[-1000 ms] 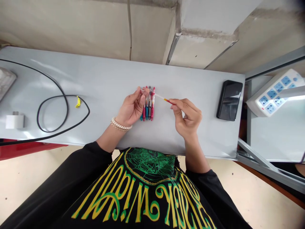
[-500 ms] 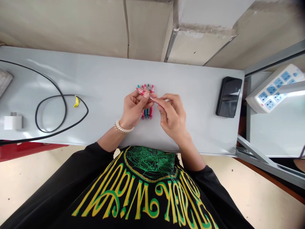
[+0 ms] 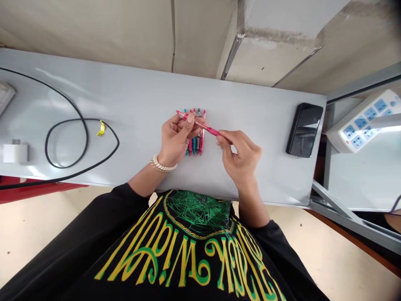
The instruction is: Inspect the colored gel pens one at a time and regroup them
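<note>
A pink pen (image 3: 202,125) is held slantwise between both hands, above the table. My left hand (image 3: 176,137) is closed on its clear upper part, thumb on top. At the pen's lower right end, the fingertips of my right hand (image 3: 240,155) pinch the pink tip. Beneath my left hand, several pens (image 3: 197,144) with pink, teal and dark grips lie side by side on the table; my fingers hide their middles.
A black phone (image 3: 304,130) lies at the table's right end, near a white power strip (image 3: 363,121). To the left are a looped black cable (image 3: 82,121) with a yellow tag (image 3: 100,128) and a white charger (image 3: 15,152). A wall backs the grey table (image 3: 138,96).
My right hand has slid right and slightly down along the pen to its tip, baring the pink grip. My left hand keeps its hold. The view has shifted slightly.
</note>
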### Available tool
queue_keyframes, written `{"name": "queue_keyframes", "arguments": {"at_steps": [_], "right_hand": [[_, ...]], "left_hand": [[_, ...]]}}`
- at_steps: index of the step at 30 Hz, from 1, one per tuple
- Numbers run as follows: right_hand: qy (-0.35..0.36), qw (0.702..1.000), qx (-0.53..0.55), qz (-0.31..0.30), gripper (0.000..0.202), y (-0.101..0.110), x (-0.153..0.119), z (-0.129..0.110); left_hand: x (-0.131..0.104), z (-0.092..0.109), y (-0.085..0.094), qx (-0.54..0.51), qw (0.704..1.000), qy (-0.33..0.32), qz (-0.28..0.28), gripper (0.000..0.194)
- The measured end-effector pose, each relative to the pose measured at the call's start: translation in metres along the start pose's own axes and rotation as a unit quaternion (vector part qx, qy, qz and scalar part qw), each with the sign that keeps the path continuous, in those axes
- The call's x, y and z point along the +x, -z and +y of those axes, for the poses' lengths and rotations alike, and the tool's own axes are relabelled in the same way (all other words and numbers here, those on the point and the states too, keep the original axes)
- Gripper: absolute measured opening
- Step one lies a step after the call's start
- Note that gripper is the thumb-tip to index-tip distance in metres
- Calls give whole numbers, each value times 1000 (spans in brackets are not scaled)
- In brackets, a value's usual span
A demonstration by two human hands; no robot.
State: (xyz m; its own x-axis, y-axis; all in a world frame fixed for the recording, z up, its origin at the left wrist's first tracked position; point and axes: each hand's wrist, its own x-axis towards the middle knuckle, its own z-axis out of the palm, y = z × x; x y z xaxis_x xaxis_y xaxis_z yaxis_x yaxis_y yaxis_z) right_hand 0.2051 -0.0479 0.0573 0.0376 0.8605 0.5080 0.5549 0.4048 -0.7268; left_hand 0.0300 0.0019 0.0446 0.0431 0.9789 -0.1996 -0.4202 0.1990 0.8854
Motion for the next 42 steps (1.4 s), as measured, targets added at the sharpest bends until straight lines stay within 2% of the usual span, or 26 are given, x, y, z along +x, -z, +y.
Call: {"name": "queue_keyframes", "arguments": {"at_steps": [3,7,10,13,17,20,23,26,30,32,35,38,40,42], "right_hand": [[-27,1000,14,6,17,3,0,2],[-2,1000,20,-17,17,6,0,3],[-12,999,31,-11,22,7,0,2],[6,1000,15,-9,17,6,0,1],[-38,999,27,-8,23,5,-3,1],[-44,998,33,-14,15,5,-4,1],[-49,998,38,-1,21,5,-5,1],[-44,998,35,-19,15,5,-4,0],[-58,997,36,-22,23,2,-6,0],[-55,997,38,-32,19,-1,-9,1],[-119,989,78,-35,24,-8,-16,3],[-197,967,156,-49,27,-13,-21,2],[-221,954,192,-73,30,-14,-23,1],[-214,953,189,-102,30,-14,-24,0]], "left_hand": [[0,0,-1,0,1000,-9,1,37],[0,0,-2,2,1000,-12,2,39],[0,0,-2,-6,1000,-15,3,40],[0,0,-2,1,1000,-11,6,42],[1,-1,-1,7,1000,-9,2,42],[0,-1,0,4,1000,-10,-4,41],[0,0,-1,5,1000,-15,-4,39],[0,0,-1,11,1000,-15,1,40],[0,-1,0,10,1000,-11,-1,40],[0,-1,1,21,1000,-12,-8,40],[-2,-1,4,41,999,-18,-22,39],[-2,2,4,52,998,-22,-35,41],[-2,6,3,46,997,-14,-52,43],[2,12,4,8,997,1,-72,40]]}}
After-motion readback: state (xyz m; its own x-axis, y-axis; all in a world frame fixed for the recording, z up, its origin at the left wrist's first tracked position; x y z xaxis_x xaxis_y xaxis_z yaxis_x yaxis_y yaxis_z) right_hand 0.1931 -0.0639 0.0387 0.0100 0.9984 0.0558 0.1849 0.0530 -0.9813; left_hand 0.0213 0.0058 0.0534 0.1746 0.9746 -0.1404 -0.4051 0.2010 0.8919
